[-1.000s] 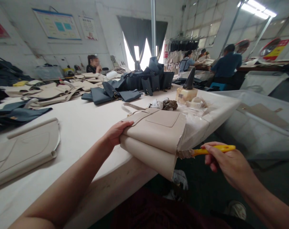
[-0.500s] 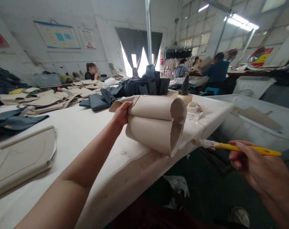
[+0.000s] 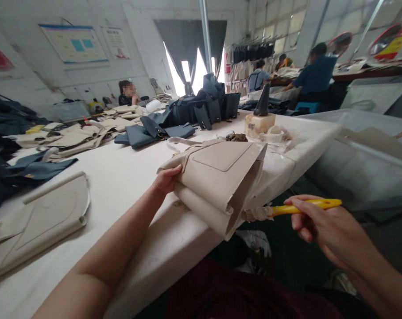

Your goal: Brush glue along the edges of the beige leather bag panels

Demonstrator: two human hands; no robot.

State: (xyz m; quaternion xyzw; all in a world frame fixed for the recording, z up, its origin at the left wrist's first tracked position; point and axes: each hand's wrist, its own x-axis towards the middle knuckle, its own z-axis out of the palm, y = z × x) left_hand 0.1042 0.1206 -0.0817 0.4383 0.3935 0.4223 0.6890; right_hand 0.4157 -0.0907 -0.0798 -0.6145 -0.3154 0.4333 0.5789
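My left hand point(image 3: 167, 179) grips the left end of a folded beige leather bag piece point(image 3: 217, 177) that lies at the near edge of the white table point(image 3: 121, 177) and juts out past it. A stitched pocket panel faces up on the piece. My right hand point(image 3: 320, 226) is closed around a yellow-handled brush point(image 3: 287, 209). The brush's glue-caked bristles touch the open right edge of the bag piece, between its layers.
Another beige bag piece point(image 3: 38, 221) lies at the table's left. Dark blue bag parts point(image 3: 187, 115) pile up at the middle back. A glue block with a black cone point(image 3: 260, 119) stands at the right back. Other people sit at tables behind. A grey bin point(image 3: 370, 146) stands at right.
The bag piece, lifted and curled half a second ago, has come back down onto the table edge. The brush has moved left, back to the piece's open edge.
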